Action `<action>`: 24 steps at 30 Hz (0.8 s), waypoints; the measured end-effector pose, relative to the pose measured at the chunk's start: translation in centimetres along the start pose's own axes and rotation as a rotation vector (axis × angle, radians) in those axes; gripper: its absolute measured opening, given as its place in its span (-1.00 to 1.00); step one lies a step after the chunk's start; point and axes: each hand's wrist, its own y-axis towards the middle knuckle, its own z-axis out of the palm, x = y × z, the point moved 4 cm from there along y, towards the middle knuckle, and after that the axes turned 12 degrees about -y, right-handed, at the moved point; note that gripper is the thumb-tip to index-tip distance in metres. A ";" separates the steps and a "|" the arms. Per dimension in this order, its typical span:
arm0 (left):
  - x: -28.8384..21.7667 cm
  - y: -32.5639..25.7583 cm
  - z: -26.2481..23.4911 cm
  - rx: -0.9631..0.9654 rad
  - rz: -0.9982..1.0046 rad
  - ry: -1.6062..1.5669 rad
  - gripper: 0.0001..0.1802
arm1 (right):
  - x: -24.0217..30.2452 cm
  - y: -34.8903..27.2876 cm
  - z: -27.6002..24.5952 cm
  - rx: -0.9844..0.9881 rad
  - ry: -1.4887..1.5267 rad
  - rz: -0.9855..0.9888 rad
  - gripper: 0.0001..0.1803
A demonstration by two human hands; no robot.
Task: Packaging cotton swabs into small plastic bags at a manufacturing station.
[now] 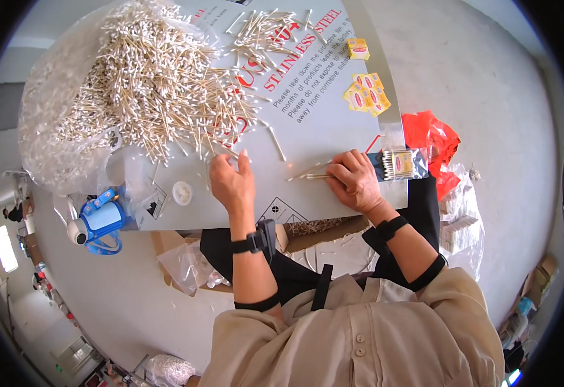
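Here's the heap of cotton swabs (146, 84), white-tipped, pale-stemmed, tumbled every which way! Over here, a few loose swabs (320, 176) poke leftward from the grip of the right hand (354, 180), and just beyond it, a clear packet (403, 164), white tips lined up neatly.

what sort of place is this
Probably a small packing workshop: a big heap of cotton swabs covers part of a worktable, with yellow cards and a swab-filled clear pouch nearby.
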 end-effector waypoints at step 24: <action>-6.5 1.2 6.5 0.451 0.043 -0.162 -0.91 | -0.6 -0.3 0.2 0.033 0.040 0.025 -0.86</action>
